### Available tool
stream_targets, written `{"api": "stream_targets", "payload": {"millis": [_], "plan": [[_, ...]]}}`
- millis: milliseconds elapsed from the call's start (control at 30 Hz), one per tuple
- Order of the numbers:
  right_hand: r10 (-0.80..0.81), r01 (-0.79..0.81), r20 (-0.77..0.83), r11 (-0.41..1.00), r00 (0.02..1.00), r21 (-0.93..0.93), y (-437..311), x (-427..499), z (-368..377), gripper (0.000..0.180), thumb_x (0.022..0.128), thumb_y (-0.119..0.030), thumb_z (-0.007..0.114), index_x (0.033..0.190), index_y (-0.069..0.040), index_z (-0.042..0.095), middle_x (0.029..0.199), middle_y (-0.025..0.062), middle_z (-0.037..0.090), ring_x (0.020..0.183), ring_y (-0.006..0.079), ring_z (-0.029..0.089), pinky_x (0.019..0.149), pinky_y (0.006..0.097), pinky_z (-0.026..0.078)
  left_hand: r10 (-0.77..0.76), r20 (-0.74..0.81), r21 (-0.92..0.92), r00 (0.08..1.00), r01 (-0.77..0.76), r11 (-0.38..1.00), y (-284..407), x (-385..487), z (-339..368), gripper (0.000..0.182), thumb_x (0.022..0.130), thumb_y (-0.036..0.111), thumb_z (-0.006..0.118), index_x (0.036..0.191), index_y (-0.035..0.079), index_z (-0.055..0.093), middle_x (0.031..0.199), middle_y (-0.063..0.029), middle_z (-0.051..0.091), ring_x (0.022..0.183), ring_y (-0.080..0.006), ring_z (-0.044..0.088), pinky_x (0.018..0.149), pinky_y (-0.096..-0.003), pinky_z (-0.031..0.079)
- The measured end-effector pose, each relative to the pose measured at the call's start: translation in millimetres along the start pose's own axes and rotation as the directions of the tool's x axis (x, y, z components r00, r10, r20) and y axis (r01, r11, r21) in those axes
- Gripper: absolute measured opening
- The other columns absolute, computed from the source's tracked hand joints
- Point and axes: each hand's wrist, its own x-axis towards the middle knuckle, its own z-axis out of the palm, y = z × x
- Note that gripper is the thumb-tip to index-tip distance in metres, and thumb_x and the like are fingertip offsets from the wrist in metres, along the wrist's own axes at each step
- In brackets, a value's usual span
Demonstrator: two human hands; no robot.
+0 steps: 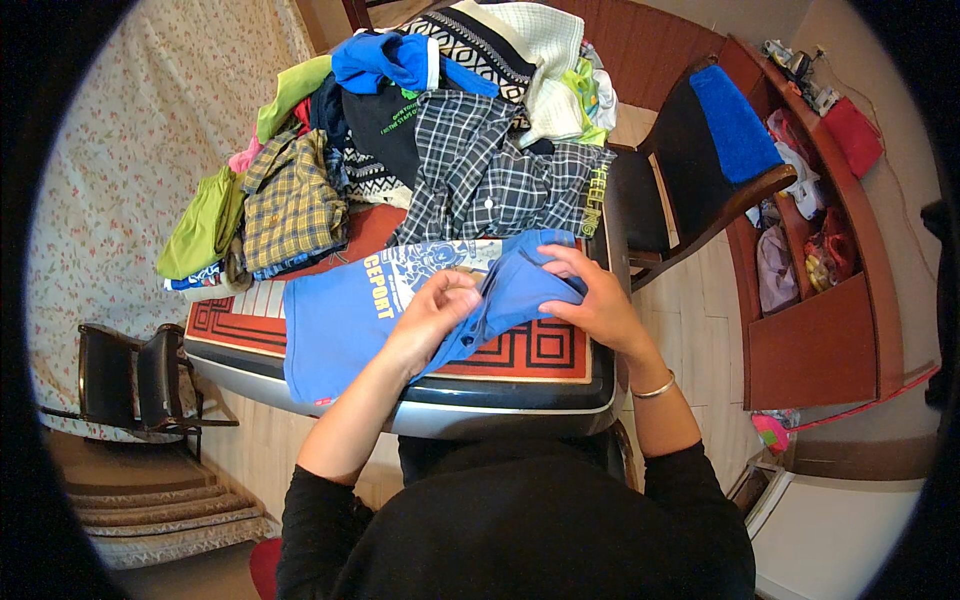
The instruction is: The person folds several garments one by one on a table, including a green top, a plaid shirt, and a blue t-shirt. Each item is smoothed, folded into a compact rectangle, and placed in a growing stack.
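Note:
A blue short garment [330,322], likely a shirt, lies partly folded before me, with yellow lettering and a white printed panel. A small dark button or snap shows on its near folded part. My left hand [435,311] is over the garment's middle, thumb and fingertips brought together at a raised fold of the cloth. My right hand [596,304] is at the garment's right end, thumb and fingers spread apart around the bunched fabric. A bangle circles my right wrist. The garment's near left corner hangs over the table's edge.
The table [495,409] has a red patterned mat [555,364]. A heap of clothes, including a black plaid shirt [487,176], covers its far side. Folded yellow plaid clothing [296,210] sits left. A chair [675,172] stands right, near a wooden cabinet [817,345].

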Motion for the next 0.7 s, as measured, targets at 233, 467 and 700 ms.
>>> {"api": "stream_targets", "payload": {"millis": [233, 467, 700], "plan": [[0.083, -0.085, 0.08, 0.996, 0.993, 0.031, 1, 7, 3, 0.058, 0.08, -0.011, 0.083, 0.133, -0.007, 0.06, 0.119, 0.0109, 0.07, 0.097, 0.0238, 0.067, 0.089, 0.0352, 0.053, 0.272, 0.179, 0.415, 0.946, -0.323, 0.85, -18, -25, 6, 0.048, 0.088, -0.01, 0.062, 0.133, 0.004, 0.052, 0.117, -0.0076, 0.064, 0.11, -0.0126, 0.062, 0.094, -0.0264, 0.048], [0.043, -0.074, 0.217, 0.988, 0.975, 0.136, -8, -15, 1, 0.06, 0.077, -0.011, 0.086, 0.132, -0.007, 0.061, 0.11, 0.0048, 0.065, 0.094, 0.012, 0.056, 0.089, 0.0294, 0.049, 0.275, 0.304, 0.315, 0.912, -0.368, 0.875, -28, -47, 1, 0.03, 0.099, -0.007, 0.053, 0.127, 0.002, 0.057, 0.108, -0.001, 0.061, 0.092, -0.0037, 0.057, 0.079, -0.0209, 0.045], [0.122, -0.141, 0.102, 0.968, 0.987, 0.206, -8, -16, 7, 0.046, 0.08, -0.007, 0.084, 0.122, -0.005, 0.065, 0.098, 0.0, 0.062, 0.085, 0.0096, 0.052, 0.08, 0.025, 0.047, 0.254, 0.106, 0.528, 0.961, -0.271, 0.805, -33, -50, 8, 0.02, 0.101, 0.001, 0.055, 0.12, 0.002, 0.055, 0.097, -0.0068, 0.061, 0.076, -0.0095, 0.059, 0.067, -0.0262, 0.049]]}}
